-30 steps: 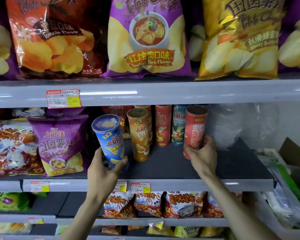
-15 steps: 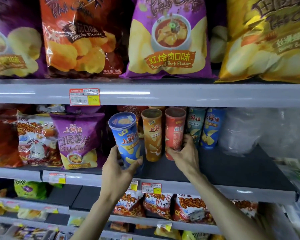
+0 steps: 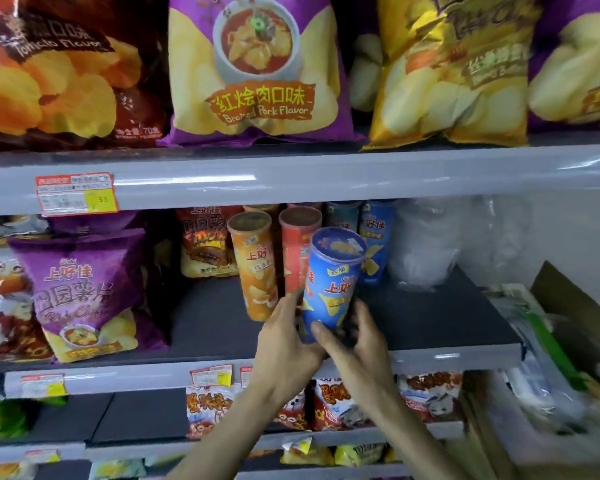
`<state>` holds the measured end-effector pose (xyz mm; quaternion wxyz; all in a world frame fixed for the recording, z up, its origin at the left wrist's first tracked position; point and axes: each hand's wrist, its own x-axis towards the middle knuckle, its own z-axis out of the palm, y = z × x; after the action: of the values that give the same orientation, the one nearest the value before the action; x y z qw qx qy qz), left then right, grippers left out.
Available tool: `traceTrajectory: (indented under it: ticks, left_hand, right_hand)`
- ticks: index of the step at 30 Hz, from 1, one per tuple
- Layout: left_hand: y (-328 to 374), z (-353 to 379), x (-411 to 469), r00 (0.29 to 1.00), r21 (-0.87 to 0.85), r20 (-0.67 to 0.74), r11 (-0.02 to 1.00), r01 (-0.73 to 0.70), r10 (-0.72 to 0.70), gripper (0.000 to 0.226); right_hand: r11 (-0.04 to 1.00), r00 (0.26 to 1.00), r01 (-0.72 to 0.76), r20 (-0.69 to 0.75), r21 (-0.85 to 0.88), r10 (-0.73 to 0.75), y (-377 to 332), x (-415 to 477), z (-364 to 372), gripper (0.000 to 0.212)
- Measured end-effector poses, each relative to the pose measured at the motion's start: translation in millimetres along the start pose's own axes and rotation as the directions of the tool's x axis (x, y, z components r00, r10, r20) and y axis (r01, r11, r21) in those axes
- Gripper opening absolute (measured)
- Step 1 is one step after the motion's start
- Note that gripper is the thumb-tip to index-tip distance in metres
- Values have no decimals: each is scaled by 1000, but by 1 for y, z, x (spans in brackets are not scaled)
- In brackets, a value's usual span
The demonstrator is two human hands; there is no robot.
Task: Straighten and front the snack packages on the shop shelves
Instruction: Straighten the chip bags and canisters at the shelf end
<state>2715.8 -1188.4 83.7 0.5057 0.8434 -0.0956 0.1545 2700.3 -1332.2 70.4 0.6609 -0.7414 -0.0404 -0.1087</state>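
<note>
A blue chip can point(image 3: 331, 282) tilts to the right above the middle shelf point(image 3: 447, 355), in front of the red can point(image 3: 293, 251). My left hand point(image 3: 284, 337) grips its lower left side. My right hand point(image 3: 354, 341) wraps its lower right side, thumb across the front. An orange can point(image 3: 255, 265) stands upright just left of the red one. Two more blue cans point(image 3: 374, 244) stand behind at the right.
A purple chip bag point(image 3: 80, 292) stands at the shelf's left, a dark red bag point(image 3: 205, 244) behind the cans. Large chip bags point(image 3: 257, 67) fill the top shelf. Clear plastic wrap point(image 3: 437, 244) sits at the right, with a cardboard box point(image 3: 575, 306) beyond the shelf end.
The blue can has moved right, from left of the orange can to in front of the red can. My right hand left the red can and now holds the blue can too.
</note>
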Motion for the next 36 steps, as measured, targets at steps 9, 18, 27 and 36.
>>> traceTrajectory:
  ticks: [9, 18, 27, 36]
  left_hand:
    - [-12, -1, 6, 989, -13, -116, 995, -97, 95, 51]
    - [-67, -43, 53, 946, 14, -261, 979, 202, -192, 85]
    - [-83, -49, 78, 974, 1, -127, 982, 191, -189, 83]
    - [-84, -49, 71, 987, -59, -30, 986, 158, -160, 69]
  right_hand:
    - [992, 968, 10, -247, -122, -40, 2, 37, -43, 44]
    - [934, 948, -102, -318, -342, -13, 24, 95, -66, 44]
    - [936, 968, -68, -249, -345, -22, 53, 114, -83, 44]
    - [922, 981, 105, -111, -374, -157, 17, 60, 34, 97]
